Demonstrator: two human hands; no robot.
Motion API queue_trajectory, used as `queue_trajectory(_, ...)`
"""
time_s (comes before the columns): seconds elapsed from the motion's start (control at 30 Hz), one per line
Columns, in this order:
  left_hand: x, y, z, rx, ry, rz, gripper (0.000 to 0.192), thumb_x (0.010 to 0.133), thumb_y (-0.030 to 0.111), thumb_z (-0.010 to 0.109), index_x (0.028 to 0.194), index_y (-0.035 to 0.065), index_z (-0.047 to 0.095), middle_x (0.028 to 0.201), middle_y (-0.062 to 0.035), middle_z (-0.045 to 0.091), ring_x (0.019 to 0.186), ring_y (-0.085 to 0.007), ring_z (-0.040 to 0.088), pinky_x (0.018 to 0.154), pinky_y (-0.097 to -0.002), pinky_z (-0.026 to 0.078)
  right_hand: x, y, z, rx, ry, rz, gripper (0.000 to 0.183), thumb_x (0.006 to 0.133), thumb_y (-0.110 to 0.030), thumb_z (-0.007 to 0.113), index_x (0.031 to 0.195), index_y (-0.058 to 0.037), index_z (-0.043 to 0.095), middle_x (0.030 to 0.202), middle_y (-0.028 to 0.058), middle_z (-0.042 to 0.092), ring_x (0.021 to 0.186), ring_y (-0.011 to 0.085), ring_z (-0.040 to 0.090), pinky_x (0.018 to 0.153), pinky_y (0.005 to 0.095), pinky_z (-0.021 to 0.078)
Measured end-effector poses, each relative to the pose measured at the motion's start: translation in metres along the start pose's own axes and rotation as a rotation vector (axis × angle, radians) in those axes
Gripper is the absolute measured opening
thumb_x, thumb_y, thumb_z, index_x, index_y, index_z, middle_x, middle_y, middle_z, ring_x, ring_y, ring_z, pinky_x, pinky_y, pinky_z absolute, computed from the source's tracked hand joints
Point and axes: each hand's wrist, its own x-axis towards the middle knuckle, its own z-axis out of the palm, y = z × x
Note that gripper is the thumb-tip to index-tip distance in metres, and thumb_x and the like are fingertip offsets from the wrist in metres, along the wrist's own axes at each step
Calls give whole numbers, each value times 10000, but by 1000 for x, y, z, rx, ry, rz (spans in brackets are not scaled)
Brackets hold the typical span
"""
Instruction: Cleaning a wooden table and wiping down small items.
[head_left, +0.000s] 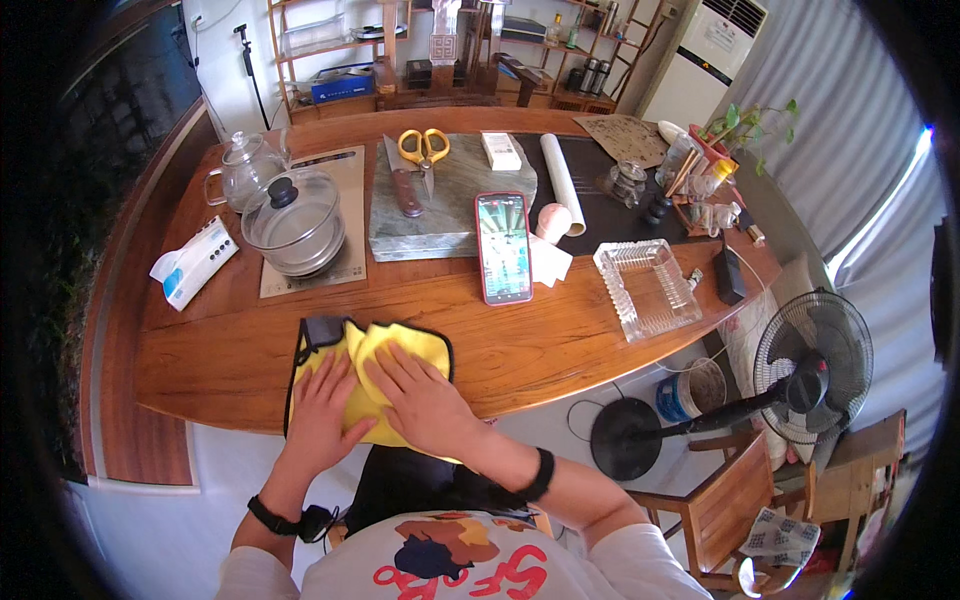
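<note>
A yellow cloth (429, 345) with dark edging lies bunched at the front edge of a wooden table (517, 360). Part of it hangs over that edge, and a grey corner shows at its far left. My left hand (319, 412) rests on the cloth's left part, thumb spread from the fingers. Pressed flat on a raised fold is my right hand (424, 401), its fingers slightly apart. Beyond the hands, a phone (504, 247) with a lit screen leans against a grey stone slab (442, 244).
Scissors (426, 154) and a knife (407, 196) lie on the slab. A lidded glass pot (296, 225), a glass teapot (247, 176) and a tissue pack (196, 262) stand left. Rightward are a glass tray (611, 300), a white roll (562, 184) and a floor fan (814, 367).
</note>
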Motion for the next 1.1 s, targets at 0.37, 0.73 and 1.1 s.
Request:
queue_trajectory(0.37, 2, -8, -9, -36, 60, -121, 775, 903, 373, 647, 1520, 42, 314, 1598, -167, 289, 1476, -299, 273, 1142, -483, 232, 71, 52, -7, -100, -33, 241, 605, 890, -179, 524, 1430, 54, 384, 1526, 261, 346, 1449, 425, 278, 1171, 496, 258)
queue_trajectory(0.73, -68, -7, -3, -89, 72, -15, 703, 867, 396, 685, 1433, 42, 466, 1521, -136, 431, 1415, -305, 393, 1107, -472, 293, 2, -1, 7, -285, -89, 29, 591, 889, -162, 501, 1442, 31, 421, 1546, 196, 371, 1461, 331, 315, 1170, 454, 271)
queue_trajectory(1.1, -28, -48, -17, -14, 129, -248, 685, 895, 349, 664, 1459, 42, 423, 1555, -164, 373, 1453, -287, 329, 1173, -489, 215, 64, 37, 7, -53, -214, 66, 737, 953, -483, 530, 1510, -39, 338, 1577, 243, 267, 1483, 414, 192, 1178, 531, 213)
